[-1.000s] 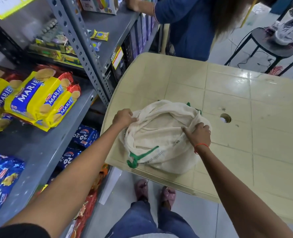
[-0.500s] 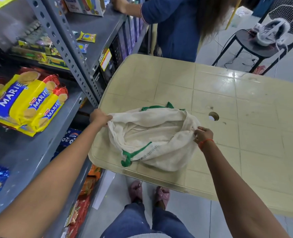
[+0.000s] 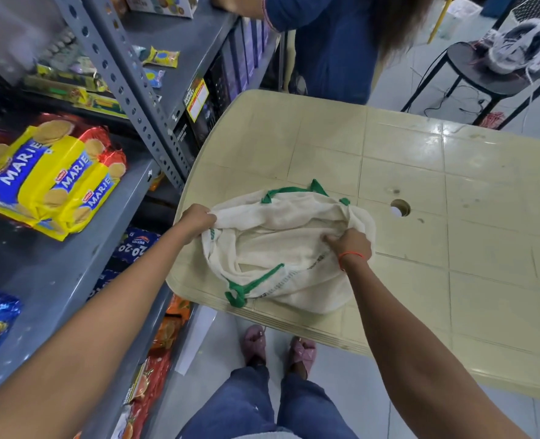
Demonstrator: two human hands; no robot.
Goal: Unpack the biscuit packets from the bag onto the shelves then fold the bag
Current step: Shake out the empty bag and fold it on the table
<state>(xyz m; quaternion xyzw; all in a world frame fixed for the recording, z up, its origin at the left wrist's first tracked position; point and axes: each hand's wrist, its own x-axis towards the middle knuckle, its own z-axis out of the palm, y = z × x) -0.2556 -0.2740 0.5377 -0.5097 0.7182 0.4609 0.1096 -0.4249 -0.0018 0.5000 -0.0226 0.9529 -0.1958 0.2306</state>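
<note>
The cloth bag [image 3: 281,248] lies limp and crumpled at the near left corner of the tabletop [image 3: 420,172], apparently emptied. The left hand [image 3: 197,218] is closed on its left edge and the right hand [image 3: 351,245] pinches its right rim, likely to pull the cloth flat for folding. Yellow biscuit packets [image 3: 53,175] sit stacked on the shelf [image 3: 56,267] to the left.
</note>
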